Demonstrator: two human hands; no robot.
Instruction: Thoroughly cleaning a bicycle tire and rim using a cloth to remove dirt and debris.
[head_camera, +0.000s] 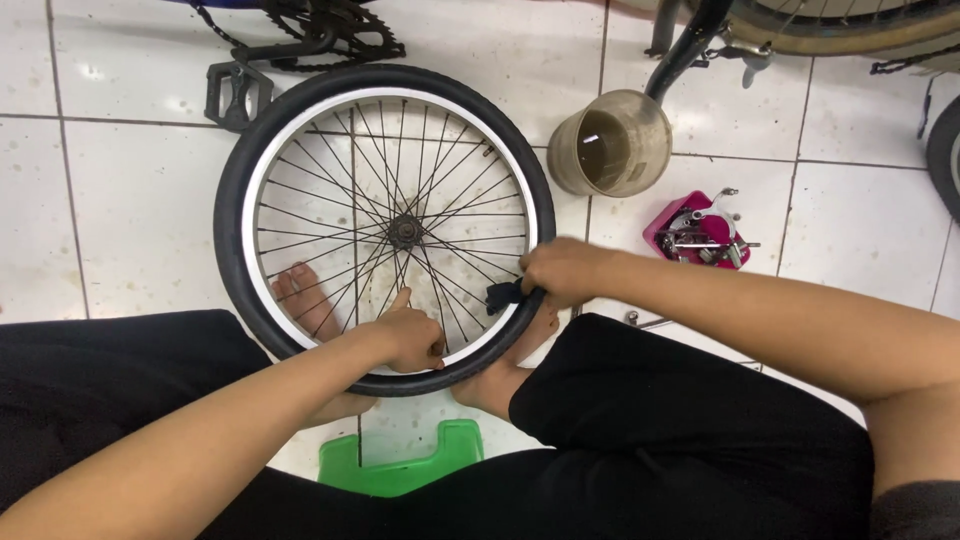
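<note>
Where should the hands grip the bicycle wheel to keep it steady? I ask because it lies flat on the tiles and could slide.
Probably on the near arc of the bicycle wheel, from the person's side. The left hand and right hand already rest on the tyre and rim there; the round black tyre gives a firm edge, while the thin spokes offer poor purchase.

**Even indoor light, sharp centre, stretched edges**

Bright, diffuse light is falling from above and washing the white floor tiles (140, 210), which are giving off small glossy highlights. Shadows are staying soft and short under the wheel (385, 228). The centre is reading crisp, down to single spokes. The wide lens is bowing grout lines and stretching the forearms near the lower edge, where detail is softening slightly.
</note>
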